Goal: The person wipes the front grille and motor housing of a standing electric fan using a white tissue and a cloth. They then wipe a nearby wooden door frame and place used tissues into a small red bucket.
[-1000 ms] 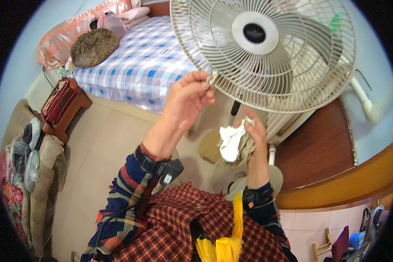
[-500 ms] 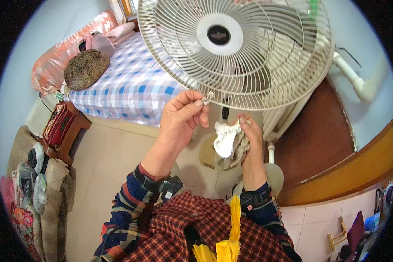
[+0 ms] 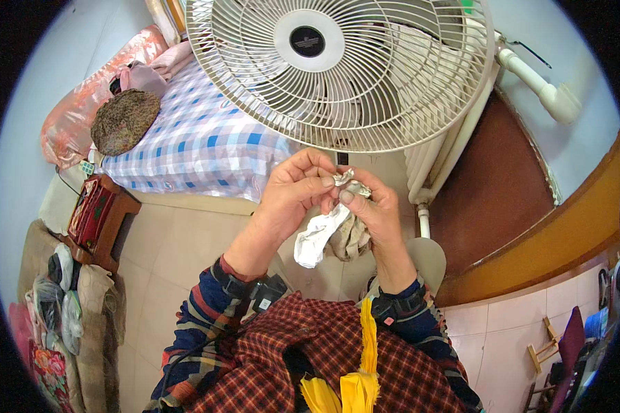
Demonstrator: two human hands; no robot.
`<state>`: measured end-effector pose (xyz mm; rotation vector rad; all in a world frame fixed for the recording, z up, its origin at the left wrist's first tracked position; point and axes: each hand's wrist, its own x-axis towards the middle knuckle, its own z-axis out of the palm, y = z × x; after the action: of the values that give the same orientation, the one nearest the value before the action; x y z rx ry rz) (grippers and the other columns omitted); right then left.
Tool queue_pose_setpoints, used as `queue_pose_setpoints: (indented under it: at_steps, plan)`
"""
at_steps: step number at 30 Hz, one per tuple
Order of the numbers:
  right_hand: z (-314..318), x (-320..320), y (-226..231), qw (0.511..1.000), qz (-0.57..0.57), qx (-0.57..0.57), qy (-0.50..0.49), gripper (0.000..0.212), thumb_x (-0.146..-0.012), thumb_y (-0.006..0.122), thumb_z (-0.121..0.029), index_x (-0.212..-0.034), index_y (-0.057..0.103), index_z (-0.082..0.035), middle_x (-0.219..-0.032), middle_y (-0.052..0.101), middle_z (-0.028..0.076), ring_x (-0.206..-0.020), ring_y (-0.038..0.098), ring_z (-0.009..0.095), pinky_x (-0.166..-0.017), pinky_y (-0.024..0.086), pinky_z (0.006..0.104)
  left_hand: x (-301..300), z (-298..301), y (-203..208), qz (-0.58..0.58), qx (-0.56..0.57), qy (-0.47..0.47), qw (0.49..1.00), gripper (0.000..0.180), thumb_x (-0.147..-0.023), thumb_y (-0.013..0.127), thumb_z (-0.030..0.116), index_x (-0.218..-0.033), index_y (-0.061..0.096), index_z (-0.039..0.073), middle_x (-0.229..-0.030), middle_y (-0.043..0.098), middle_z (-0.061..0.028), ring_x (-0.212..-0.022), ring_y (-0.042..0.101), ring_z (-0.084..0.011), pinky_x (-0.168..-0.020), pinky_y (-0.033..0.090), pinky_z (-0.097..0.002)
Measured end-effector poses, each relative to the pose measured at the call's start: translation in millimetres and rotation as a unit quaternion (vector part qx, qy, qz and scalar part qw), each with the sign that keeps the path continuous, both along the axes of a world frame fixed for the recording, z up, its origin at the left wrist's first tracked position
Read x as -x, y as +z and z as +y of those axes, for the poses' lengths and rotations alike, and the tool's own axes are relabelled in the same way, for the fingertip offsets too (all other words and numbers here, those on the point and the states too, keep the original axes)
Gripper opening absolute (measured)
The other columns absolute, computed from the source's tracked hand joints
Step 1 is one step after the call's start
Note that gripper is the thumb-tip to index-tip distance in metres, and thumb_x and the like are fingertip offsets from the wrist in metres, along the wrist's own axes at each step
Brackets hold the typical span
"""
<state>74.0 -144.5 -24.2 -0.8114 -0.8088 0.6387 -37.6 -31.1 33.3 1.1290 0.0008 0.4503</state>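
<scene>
Just below the large white floor fan (image 3: 310,41), both hands meet around crumpled cloth. My left hand (image 3: 300,189) is closed, with thumb and forefinger pinching a small crumpled whitish scrap (image 3: 343,177). My right hand (image 3: 379,210) is closed on a rag that hangs beneath the fingers, with a white part (image 3: 317,239) and a dirty grey part (image 3: 351,239). The scrap touches the upper end of the rag; whether they are one piece I cannot tell. The fan's wire guard is close beyond my fingertips, and neither hand touches it.
A bed with a blue-and-white checked cover (image 3: 207,138) stands at the far left, a leopard-print cushion (image 3: 125,122) on it. A small wooden stool-like piece (image 3: 103,220) is at left, near bagged clothes (image 3: 58,296). White radiator pipes (image 3: 541,89) run along the right wall.
My hands have come together; before, the left held the small scrap apart from the rag in my right. The rag has shifted left, and the fan appears further up and left.
</scene>
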Motion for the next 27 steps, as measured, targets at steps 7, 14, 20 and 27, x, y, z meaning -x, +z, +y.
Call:
queue_pose_setpoints:
  at_steps: [7, 14, 20, 27]
  plan:
    - [-9, 0, 0, 0.995, -0.003, 0.021, -0.102, 0.020, -0.082, 0.067, -0.008, -0.100, 0.062, -0.001, -0.086, 0.063, 0.001, -0.077, 0.056, 0.006, -0.067, 0.046, 0.0206, -2, -4, -11, 0.058, -0.160, 0.103, 0.980, 0.022, -0.086, 0.059, 0.007, -0.106, 0.053, 0.001, -0.092, 0.063, -0.0076, -0.072, 0.061, -0.0146, -0.066, 0.050, -0.0257]
    - [-17, -6, 11, 0.982, 0.064, -0.032, -0.176, 0.017, -0.086, 0.060, -0.012, -0.099, 0.059, -0.002, -0.085, 0.059, 0.000, -0.073, 0.053, 0.006, -0.064, 0.044, 0.0208, 9, -20, -17, 0.082, -0.542, 0.141, 0.824, 0.032, -0.085, 0.060, 0.012, -0.116, 0.054, 0.004, -0.091, 0.064, -0.0089, -0.083, 0.064, -0.0236, -0.074, 0.051, -0.0315]
    - [-35, -14, 1, 0.989, 0.143, 0.008, -0.046, 0.019, -0.088, 0.053, -0.018, -0.100, 0.055, -0.004, -0.086, 0.061, 0.007, -0.072, 0.056, 0.010, -0.064, 0.045, 0.0224, 4, 2, 10, 0.051, -0.106, 0.120, 0.986, 0.016, -0.091, 0.053, 0.010, -0.103, 0.057, 0.000, -0.080, 0.064, -0.0071, -0.057, 0.060, -0.0118, -0.051, 0.046, -0.0221]
    - [-96, -55, 9, 0.714, 0.064, -0.558, 0.418, 0.038, -0.099, 0.037, -0.037, -0.120, 0.052, -0.010, -0.065, 0.054, 0.005, -0.051, 0.052, 0.020, -0.047, 0.045, 0.0343, -4, 3, 35, 0.022, -0.047, 0.076, 0.996, 0.016, -0.091, 0.054, 0.016, -0.098, 0.057, 0.001, -0.078, 0.064, -0.0065, -0.055, 0.061, -0.0139, -0.047, 0.046, -0.0239]
